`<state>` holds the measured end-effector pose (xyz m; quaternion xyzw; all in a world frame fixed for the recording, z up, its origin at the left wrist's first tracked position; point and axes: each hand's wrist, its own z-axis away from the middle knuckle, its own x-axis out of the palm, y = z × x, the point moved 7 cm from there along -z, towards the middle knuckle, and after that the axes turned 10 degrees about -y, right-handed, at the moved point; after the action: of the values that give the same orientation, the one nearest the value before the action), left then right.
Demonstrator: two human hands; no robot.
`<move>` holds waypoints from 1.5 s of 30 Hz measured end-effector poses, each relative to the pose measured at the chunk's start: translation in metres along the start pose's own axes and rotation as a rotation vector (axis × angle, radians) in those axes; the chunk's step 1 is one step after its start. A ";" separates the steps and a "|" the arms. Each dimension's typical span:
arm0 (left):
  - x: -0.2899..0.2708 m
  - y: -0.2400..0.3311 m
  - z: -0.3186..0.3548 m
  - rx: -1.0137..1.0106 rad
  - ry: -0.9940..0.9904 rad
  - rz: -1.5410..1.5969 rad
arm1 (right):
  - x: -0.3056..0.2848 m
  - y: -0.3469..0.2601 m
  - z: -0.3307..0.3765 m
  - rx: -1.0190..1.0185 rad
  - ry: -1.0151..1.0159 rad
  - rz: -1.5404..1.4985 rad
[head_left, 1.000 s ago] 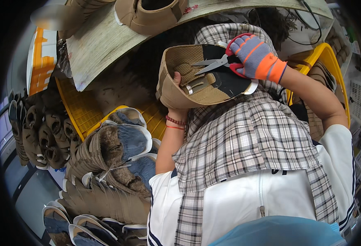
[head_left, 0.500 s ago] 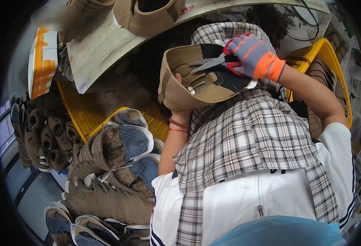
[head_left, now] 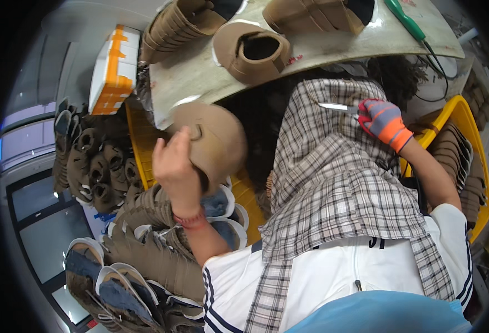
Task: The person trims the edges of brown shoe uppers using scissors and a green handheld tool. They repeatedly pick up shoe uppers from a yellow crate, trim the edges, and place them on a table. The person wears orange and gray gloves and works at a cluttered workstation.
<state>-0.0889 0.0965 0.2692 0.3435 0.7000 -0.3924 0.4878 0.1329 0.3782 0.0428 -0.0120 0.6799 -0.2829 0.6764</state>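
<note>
At the left, my bare left hand [head_left: 175,166], a red bead bracelet on its wrist, holds a brown shoe upper [head_left: 216,139] over the yellow basket. The upper is slightly blurred, its rounded side turned up. My right hand [head_left: 386,119], in a grey and orange glove, is closed around red-handled scissors [head_left: 339,107] above my lap. The scissor blades lie together and point left. A checked apron [head_left: 333,161] covers my lap beneath them.
A pale worktable [head_left: 322,47] ahead carries brown shoe uppers [head_left: 252,53] and a green-handled corded tool [head_left: 404,19]. Yellow baskets [head_left: 139,150] stand on both sides. Stacked uppers [head_left: 150,266] fill the lower left. A white box with orange tape [head_left: 114,72] stands far left.
My left hand has carried the shoe upper from my lap to the left and turned it over. My right hand has drawn the scissors out of it, and their blades have closed. The view has shifted.
</note>
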 end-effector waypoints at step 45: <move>0.235 0.115 0.084 -0.726 0.010 2.387 | 0.011 -0.045 -0.012 -0.348 0.031 0.051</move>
<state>-0.0225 0.0975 0.0030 0.6111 0.0206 0.5122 0.6031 0.1047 0.3406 0.0500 -0.1073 0.7290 -0.1441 0.6605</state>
